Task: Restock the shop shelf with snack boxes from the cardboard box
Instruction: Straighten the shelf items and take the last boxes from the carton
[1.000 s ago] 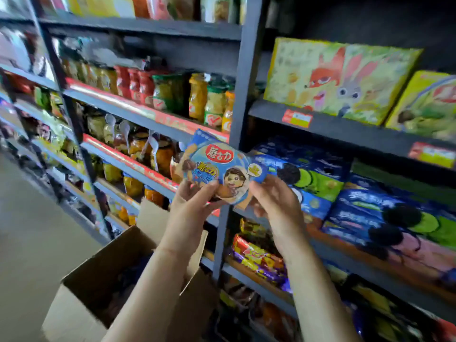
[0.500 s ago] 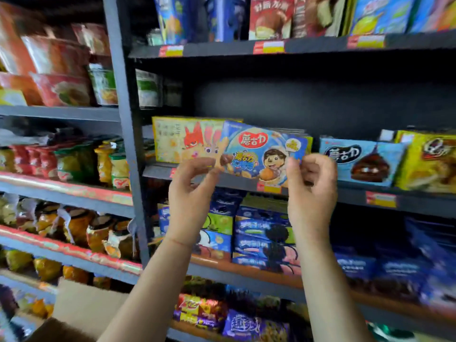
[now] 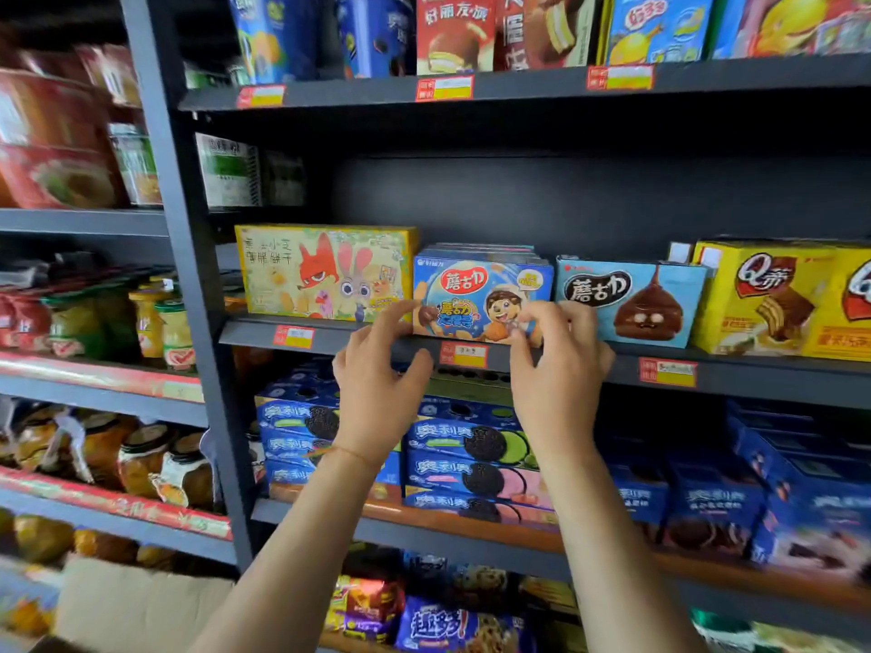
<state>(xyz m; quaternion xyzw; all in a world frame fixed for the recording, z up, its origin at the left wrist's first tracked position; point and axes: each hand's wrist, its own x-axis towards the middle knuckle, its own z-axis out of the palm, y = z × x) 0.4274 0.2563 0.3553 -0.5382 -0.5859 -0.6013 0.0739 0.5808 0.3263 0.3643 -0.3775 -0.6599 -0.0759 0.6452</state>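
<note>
Snack box (image 3: 480, 299), flat glossy cardboard, upright on shelf (image 3: 330, 336).

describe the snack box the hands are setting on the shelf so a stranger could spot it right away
Find the dark metal shelf at the height of the hands, with the wide yellow fox-and-rabbit box at its left end. The snack box stands immediately right of it. It alone shows a cartoon boy on blue; the light-blue box beside it shows a chocolate drop.
</note>
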